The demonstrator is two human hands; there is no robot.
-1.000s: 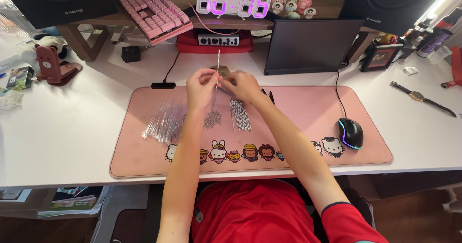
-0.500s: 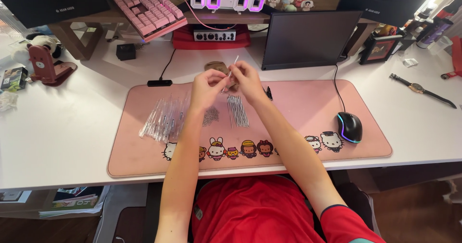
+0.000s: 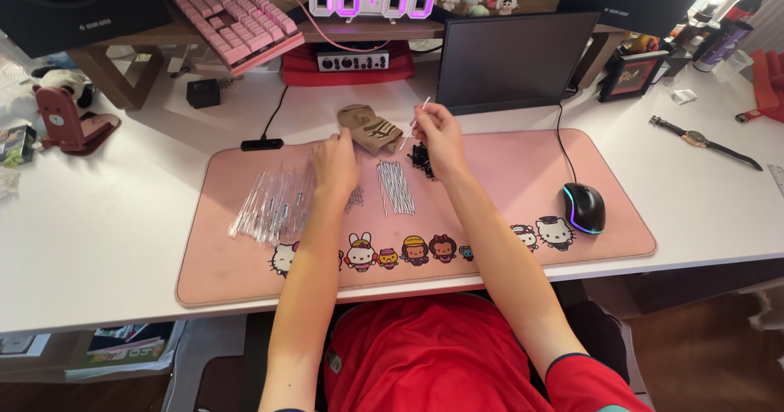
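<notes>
White and thin, a small stick (image 3: 415,123) is pinched between the fingertips of the right hand (image 3: 438,131), tilted up and away over the far edge of the pink desk mat (image 3: 506,175). The left hand (image 3: 336,163) rests palm-down on the mat with fingers curled loosely over some small metal bits (image 3: 354,198); whether it grips any of them I cannot tell. Between the hands lies a neat row of pale sticks (image 3: 396,187), just beside a cluster of small black pieces (image 3: 420,159) and near a crumpled tan pouch (image 3: 369,128). To the left, a heap of clear plastic sleeves (image 3: 269,204) spreads across the mat. The likeliest slip, as I judge it, is the held stick sliding out of so light a pinch: it is slim, smooth-looking and gripped near one end, so a small twist could flick it onto the white tabletop (image 3: 106,208) or behind the dark monitor (image 3: 514,57). A forearm sweeping across the mat could also scatter the laid-out row or push the slippery sleeves off the mat's edge. The black pieces sit close under the right wrist, where a lowered hand might knock them apart. Farther right, the black mouse (image 3: 583,207) and its cable lie well apart from the work and pose little risk, as does the wristwatch (image 3: 702,141).
</notes>
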